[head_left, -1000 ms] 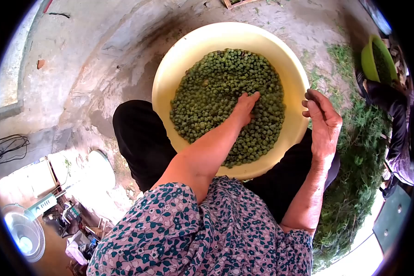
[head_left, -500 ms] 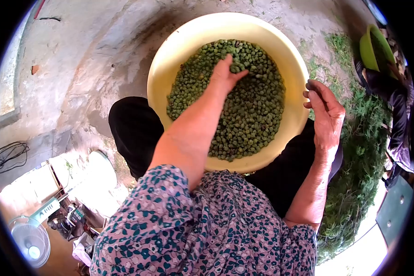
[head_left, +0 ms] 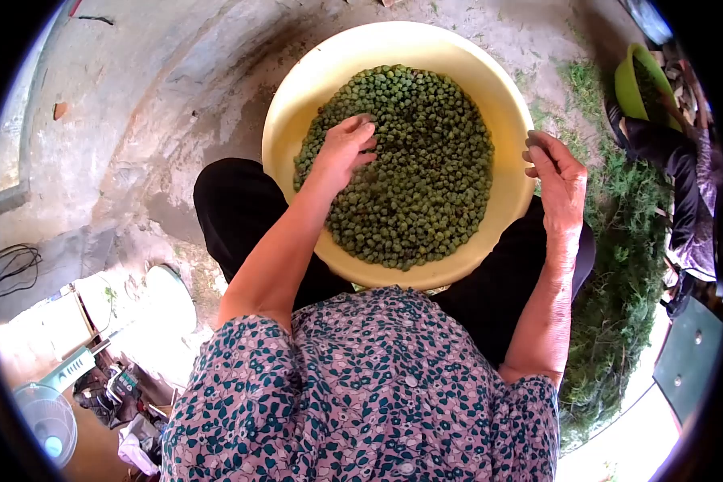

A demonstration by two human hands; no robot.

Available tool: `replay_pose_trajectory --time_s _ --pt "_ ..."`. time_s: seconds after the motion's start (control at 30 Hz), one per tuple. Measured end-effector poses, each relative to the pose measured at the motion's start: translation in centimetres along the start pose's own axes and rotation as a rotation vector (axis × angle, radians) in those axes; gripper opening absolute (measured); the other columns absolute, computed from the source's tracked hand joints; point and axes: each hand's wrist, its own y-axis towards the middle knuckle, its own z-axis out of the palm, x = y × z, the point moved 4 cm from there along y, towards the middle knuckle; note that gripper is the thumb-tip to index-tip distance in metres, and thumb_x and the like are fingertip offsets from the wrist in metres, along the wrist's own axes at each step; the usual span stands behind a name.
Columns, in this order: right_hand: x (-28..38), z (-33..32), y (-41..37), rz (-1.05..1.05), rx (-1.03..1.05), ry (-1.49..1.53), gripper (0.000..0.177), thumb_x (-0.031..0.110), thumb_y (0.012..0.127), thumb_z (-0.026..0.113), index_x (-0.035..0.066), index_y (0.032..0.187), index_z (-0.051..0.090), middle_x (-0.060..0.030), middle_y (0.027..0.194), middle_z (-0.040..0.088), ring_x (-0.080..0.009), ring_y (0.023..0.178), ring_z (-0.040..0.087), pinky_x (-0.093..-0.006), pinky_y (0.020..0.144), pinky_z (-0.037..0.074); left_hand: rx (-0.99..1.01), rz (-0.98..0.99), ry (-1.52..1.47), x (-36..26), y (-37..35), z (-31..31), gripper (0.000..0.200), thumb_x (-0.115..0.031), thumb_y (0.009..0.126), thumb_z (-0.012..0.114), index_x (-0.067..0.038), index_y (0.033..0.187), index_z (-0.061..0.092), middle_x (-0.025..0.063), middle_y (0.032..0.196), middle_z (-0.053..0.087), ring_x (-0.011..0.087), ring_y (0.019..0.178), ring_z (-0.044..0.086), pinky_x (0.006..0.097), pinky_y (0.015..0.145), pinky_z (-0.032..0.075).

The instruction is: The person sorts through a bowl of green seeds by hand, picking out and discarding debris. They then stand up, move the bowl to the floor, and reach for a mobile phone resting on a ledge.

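Head view: the left hand [head_left: 348,152] is hanging over the left part of the green berries [head_left: 426,197], fingers bent and a little apart; nothing is showing between them. The right hand [head_left: 556,170] is sitting at the right edge of the yellow tub [head_left: 506,153], thumb and fingers drawn close together; can't tell whether they're pinching the rim. The berries (small, roundish, maybe pods) are lying loose over the tub's bottom, and the tub is standing between the person's dark-trousered knees [head_left: 231,205]. Step in hand seems to be working through the berries, left hand leading; the next move is probably calling for relaxed fingers and a steady tub. Off right, a green bowl [head_left: 630,90] is resting near another person's dark-clad leg [head_left: 660,149], greenery [head_left: 618,281] lying nearby.
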Motion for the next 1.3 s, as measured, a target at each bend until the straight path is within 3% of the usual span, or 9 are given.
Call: replay_pose_trajectory --time_s 0.27,0.37,0.57,0.83,1.03,1.1,1.17,1.23,1.3 --pt "0.0 1.8 -1.3 0.000 0.148 -0.271 0.027 0.008 0.083 0.058 0.000 0.109 0.061 -0.0128 0.096 0.066 -0.0162 0.085 0.062 -0.0271 0.078 0.048 -0.021 0.287 -0.032 -6.6 -5.9 -5.6 0.046 -0.027 0.085 0.062 0.001 0.119 0.051 0.0159 0.110 0.059 0.0255 0.099 0.059 0.0374 0.086 0.048" --pt "-1.0 5.2 -3.2 -0.399 0.325 -0.483 0.025 0.011 0.080 0.062 0.002 0.103 0.062 -0.0153 0.098 0.064 -0.0266 0.087 0.063 -0.0322 0.078 0.050 -0.057 0.349 -0.025 -7.4 -7.4 -7.3 0.042 -0.026 0.086 0.061 0.001 0.118 0.051 0.0145 0.108 0.060 0.0245 0.098 0.059 0.0365 0.084 0.048" --pt "-3.5 14.3 -10.1 -0.352 0.775 -0.695 0.023 0.009 0.077 0.060 0.002 0.099 0.059 -0.0154 0.094 0.058 -0.0328 0.090 0.058 -0.0405 0.077 0.049 -0.131 0.328 -0.208 -3.5 -8.1 -8.0 0.041 -0.022 0.086 0.062 0.002 0.117 0.052 0.0137 0.107 0.060 0.0216 0.096 0.059 0.0354 0.085 0.047" --pt "-4.9 19.6 -13.5 -0.388 0.915 -0.610 0.019 0.009 0.075 0.059 0.002 0.093 0.058 -0.0149 0.089 0.053 -0.0337 0.086 0.055 -0.0428 0.072 0.047 -0.539 0.444 0.568 -2.7 -5.7 -9.1 0.046 -0.018 0.083 0.059 0.006 0.121 0.048 0.0217 0.135 0.036 0.0310 0.123 0.039 0.0340 0.098 0.033" --pt "-5.2 13.8 -10.4 -0.558 0.261 -0.516 0.024 0.002 0.069 0.064 0.002 0.092 0.060 -0.0157 0.094 0.056 -0.0338 0.085 0.054 -0.0410 0.075 0.046 -0.489 0.297 0.833 -2.0 -3.7 -9.2 0.050 -0.025 0.082 0.057 0.008 0.119 0.048 0.0256 0.139 0.025 0.0380 0.129 0.024 0.0458 0.102 0.027" --pt "-5.6 10.5 -8.7 -0.430 -0.030 -0.762 0.035 0.004 0.073 0.063 0.003 0.107 0.055 -0.0202 0.105 0.052 -0.0343 0.105 0.048 -0.0402 0.087 0.042 -0.525 0.311 0.865 -2.0 -3.7 -9.1 0.051 -0.024 0.082 0.057 0.009 0.119 0.047 0.0263 0.139 0.025 0.0380 0.129 0.024 0.0468 0.102 0.027" --pt "-10.4 7.1 -6.6 -0.115 -0.309 0.604 0.052 0.010 0.078 0.065 0.001 0.123 0.041 -0.0230 0.124 0.038 -0.0391 0.108 0.045 -0.0411 0.090 0.041 -0.543 0.307 0.884 -1.9 -3.6 -9.4 0.053 -0.024 0.081 0.058 0.010 0.119 0.045 0.0251 0.140 0.024 0.0378 0.129 0.024 0.0482 0.101 0.028" --pt "-6.0 5.4 -7.3 -0.177 -0.345 -0.689 0.061 0.012 0.078 0.065 0.000 0.129 0.034 -0.0244 0.123 0.039 -0.0403 0.108 0.045 -0.0424 0.090 0.041 -0.541 0.322 0.857 -2.0 -3.5 -9.6 0.053 -0.022 0.080 0.059 0.009 0.120 0.045 0.0225 0.137 0.029 0.0373 0.127 0.027 0.0477 0.099 0.031" --pt "-5.7 5.1 -7.4 -0.134 -0.354 -0.647 0.064 0.013 0.078 0.065 0.000 0.131 0.032 -0.0251 0.123 0.039 -0.0402 0.109 0.045 -0.0427 0.090 0.041 -0.523 0.323 0.850 -2.1 -3.3 -9.6 0.053 -0.022 0.080 0.059 0.009 0.120 0.045 0.0213 0.135 0.031 0.0367 0.125 0.030 0.0474 0.097 0.033"
